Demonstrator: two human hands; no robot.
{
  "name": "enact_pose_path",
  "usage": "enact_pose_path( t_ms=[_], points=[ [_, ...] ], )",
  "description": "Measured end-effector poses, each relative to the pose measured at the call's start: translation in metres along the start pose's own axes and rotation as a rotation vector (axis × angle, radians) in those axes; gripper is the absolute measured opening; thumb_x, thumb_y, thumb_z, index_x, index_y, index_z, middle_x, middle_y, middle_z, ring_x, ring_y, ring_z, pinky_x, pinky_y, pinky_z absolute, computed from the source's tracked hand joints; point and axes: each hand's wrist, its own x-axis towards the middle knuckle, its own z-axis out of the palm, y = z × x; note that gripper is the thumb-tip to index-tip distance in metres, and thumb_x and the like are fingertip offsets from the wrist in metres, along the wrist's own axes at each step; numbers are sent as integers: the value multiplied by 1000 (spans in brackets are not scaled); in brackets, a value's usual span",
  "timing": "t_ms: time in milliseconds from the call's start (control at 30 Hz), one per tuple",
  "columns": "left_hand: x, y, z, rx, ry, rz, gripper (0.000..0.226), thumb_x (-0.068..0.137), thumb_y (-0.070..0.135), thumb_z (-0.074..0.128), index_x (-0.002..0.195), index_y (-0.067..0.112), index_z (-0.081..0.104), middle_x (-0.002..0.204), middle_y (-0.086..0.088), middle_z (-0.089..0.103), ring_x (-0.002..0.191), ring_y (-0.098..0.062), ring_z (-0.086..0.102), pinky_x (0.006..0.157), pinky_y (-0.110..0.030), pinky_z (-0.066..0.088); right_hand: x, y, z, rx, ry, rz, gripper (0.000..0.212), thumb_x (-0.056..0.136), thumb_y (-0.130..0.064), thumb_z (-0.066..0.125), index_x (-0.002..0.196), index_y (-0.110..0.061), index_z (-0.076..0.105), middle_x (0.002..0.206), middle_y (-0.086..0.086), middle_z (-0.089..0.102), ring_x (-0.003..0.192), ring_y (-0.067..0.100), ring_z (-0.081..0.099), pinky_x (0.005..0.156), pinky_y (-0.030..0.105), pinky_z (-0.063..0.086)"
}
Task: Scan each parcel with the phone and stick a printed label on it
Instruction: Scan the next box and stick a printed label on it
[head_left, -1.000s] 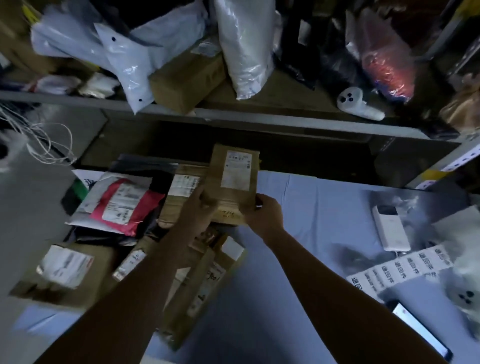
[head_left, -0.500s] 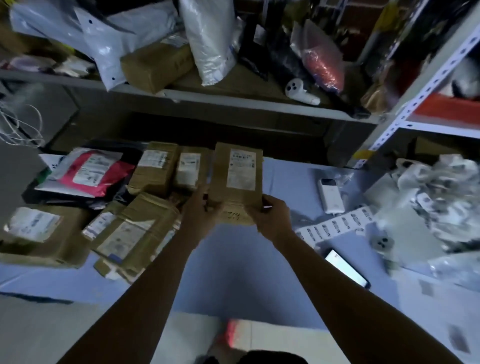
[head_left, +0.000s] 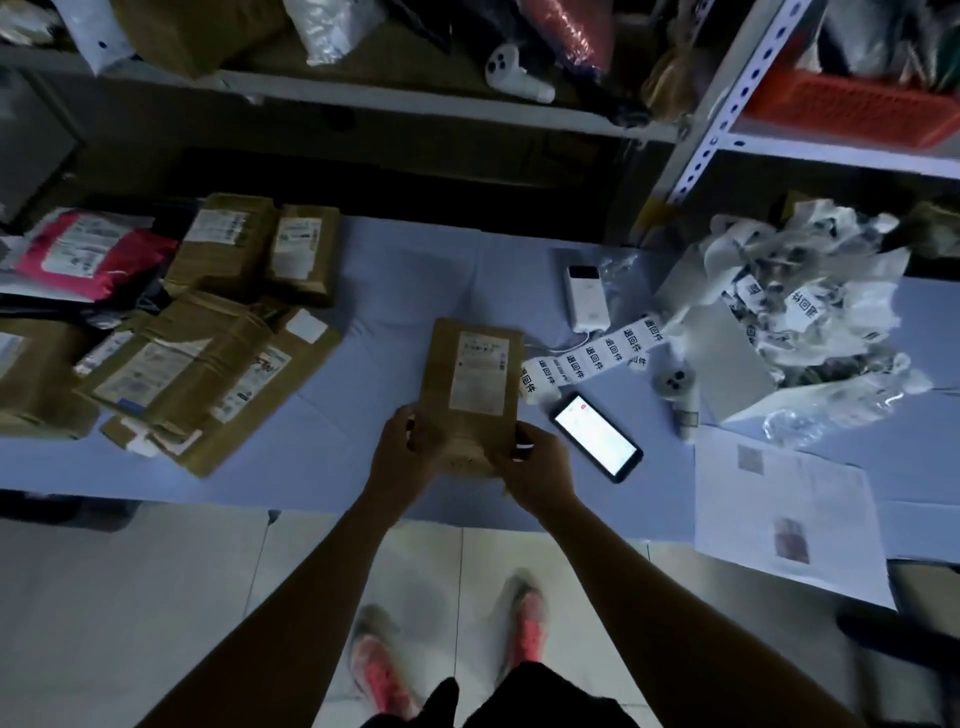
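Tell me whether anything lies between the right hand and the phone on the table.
Nothing visible does. The right hand and left hand hold the parcel by its near end. The lit phone lies just right of them on the table, with only bare cover between. The label strip lies beyond the phone.

Brown kraft-paper parcel (head_left: 462, 415), centre: matt, creased, bearing a smooth white paper label (head_left: 480, 376). Pale blue cloth on the desk (head_left: 415, 270): matt, lightly wrinkled. Black slab phone (head_left: 595, 435), 3 o'clock of the parcel: glossy glass face. Taped brown cardboard boxes (head_left: 182, 358), 9 o'clock: shiny tape over matt board. White perforated shelf upright (head_left: 727, 104), 1 o'clock: painted metal.
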Motion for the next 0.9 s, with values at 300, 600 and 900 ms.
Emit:
enact_pose_path(
  t_ms=[300, 600, 900],
  points=[
    [10, 12, 26, 235, 158, -249, 116, 26, 79, 85, 127, 27, 58, 105, 11, 68, 85, -9, 70, 62, -28, 58, 66, 63, -82, -535, 14, -56, 67, 79, -37, 76, 139, -22, 52, 136, 9, 55, 127, 30, 51, 102, 43, 45],
    [6, 15, 44, 234, 229, -298, 106, 32, 65, 92, 125, 30, 56, 112, 11, 67, 104, -16, 65, 87, -44, 60, 98, 98, -98, -858, -133, -50, 84, 84, -59, 69, 146, -16, 32, 135, 10, 46, 127, 30, 45, 94, 45, 49],
    [1, 22, 61, 409, 340, -204, 106, 44, 57, 94, 136, 27, 51, 111, -3, 61, 105, -26, 59, 83, -46, 59, 98, 87, -96, -550, -120, 91, 83, 73, -51, 82, 134, -17, 37, 123, 12, 49, 111, 38, 61, 88, 48, 55]
  ],
)
